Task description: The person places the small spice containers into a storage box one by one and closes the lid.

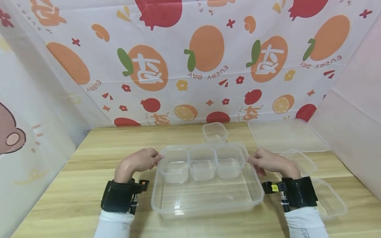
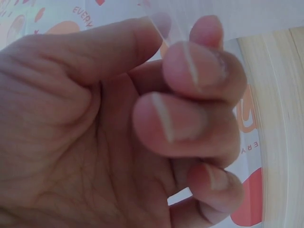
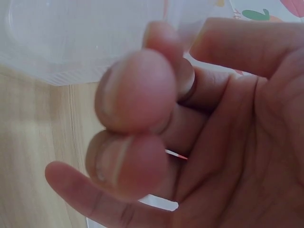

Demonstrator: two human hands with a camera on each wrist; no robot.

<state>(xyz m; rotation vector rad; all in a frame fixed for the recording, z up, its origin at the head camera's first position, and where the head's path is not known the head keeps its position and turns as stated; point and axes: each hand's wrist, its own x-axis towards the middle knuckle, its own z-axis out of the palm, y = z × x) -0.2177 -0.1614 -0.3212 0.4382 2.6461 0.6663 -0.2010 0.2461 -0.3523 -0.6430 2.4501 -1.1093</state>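
Observation:
A large clear plastic container (image 1: 205, 208) sits in front of me over the wooden table. Three small clear plastic boxes stand in a row along its far side: a left box (image 1: 176, 175), a middle box (image 1: 203, 172) and a right box (image 1: 229, 170). My left hand (image 1: 141, 160) pinches the container's left rim between thumb and index finger, the other fingers curled below. On the opposite side my right hand (image 1: 268, 161) pinches the right rim the same way. Close up, the left thumb (image 2: 123, 45) and the right thumb (image 3: 242, 42) lie against the clear plastic edge.
Behind the container stands another small clear box (image 1: 215, 132). A large flat clear lid (image 1: 287, 135) lies at the back right. Small clear lids, a far one (image 1: 300, 162) and a near one (image 1: 328, 198), lie beside my right arm. A fruit-print cloth (image 1: 208, 49) hangs behind the table.

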